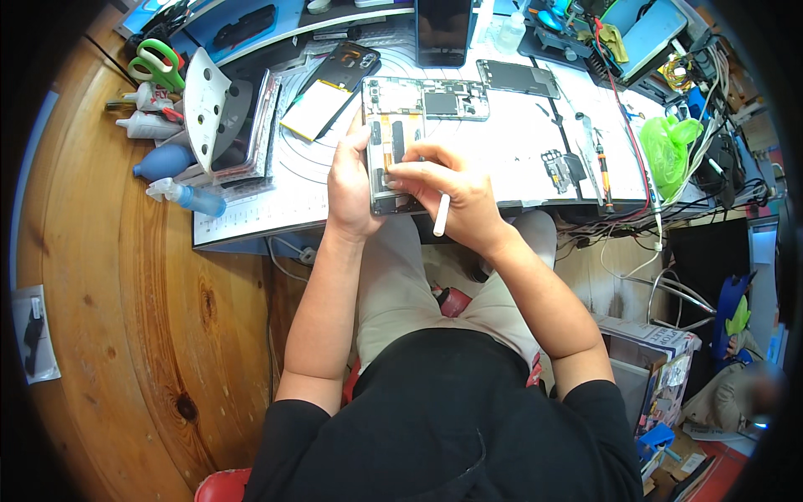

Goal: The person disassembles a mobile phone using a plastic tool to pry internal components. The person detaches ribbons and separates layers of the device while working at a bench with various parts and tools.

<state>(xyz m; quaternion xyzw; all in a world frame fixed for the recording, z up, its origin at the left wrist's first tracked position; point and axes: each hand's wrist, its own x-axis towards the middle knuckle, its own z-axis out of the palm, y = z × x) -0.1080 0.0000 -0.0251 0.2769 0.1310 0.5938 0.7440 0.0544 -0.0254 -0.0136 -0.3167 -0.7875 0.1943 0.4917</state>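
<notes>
My left hand (pixel 347 184) holds an opened phone (pixel 376 201) upright along its left side, its inner parts and orange flex cables exposed. My right hand (pixel 452 192) is closed round a white pen-like tool (pixel 442 216), with thumb and forefinger down at the phone's middle cables; the tool's working end is hidden. Behind the phone's top, another opened phone frame with a board (pixel 456 109) lies on the white mat (pixel 309 180). A yellow-edged battery (pixel 314 109) and a dark back housing (pixel 343 63) lie to the left.
A stack of trays (pixel 251 125), green scissors (pixel 157 60) and bottles (pixel 188 198) crowd the left. Loose phone parts (pixel 565 171), an orange-handled screwdriver (pixel 604 167), cables and a green bag (pixel 669 151) are at the right. Another person (pixel 726 393) is at the far lower right.
</notes>
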